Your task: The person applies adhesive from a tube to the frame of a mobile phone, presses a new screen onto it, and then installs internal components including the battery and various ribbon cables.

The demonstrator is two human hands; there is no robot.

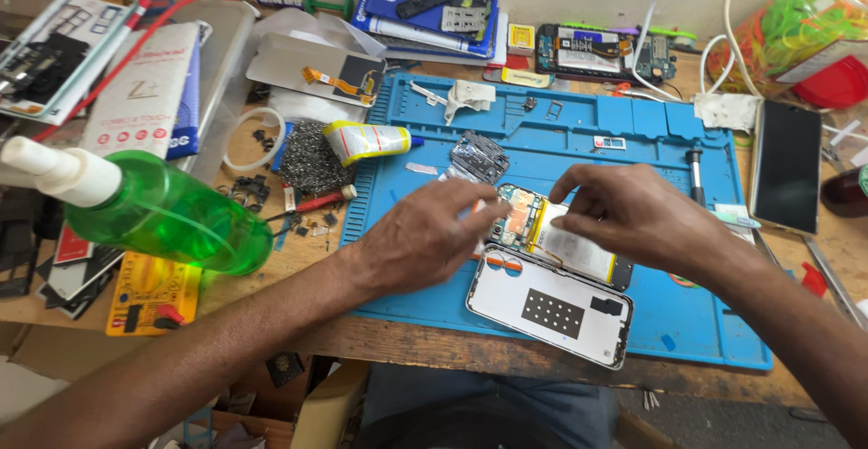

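Observation:
An opened phone (542,236) lies on the blue work mat (579,123), its circuit board and white battery showing. My left hand (425,236) rests on its left end, fingertips at the board. Pinching at the top edge of the battery is my right hand (633,214). Whether a small part sits between those fingers cannot be told. A white phone back cover (551,304) lies just in front of the phone, inner side up, at the mat's near edge.
A green spray bottle (163,209) stands at the left. A yellow-and-white tube (366,140), steel wool (312,155), a small metal shield (479,155) and a screwdriver (694,173) lie about the mat. A dark phone (787,164) rests at the right; boxes and boards crowd the back.

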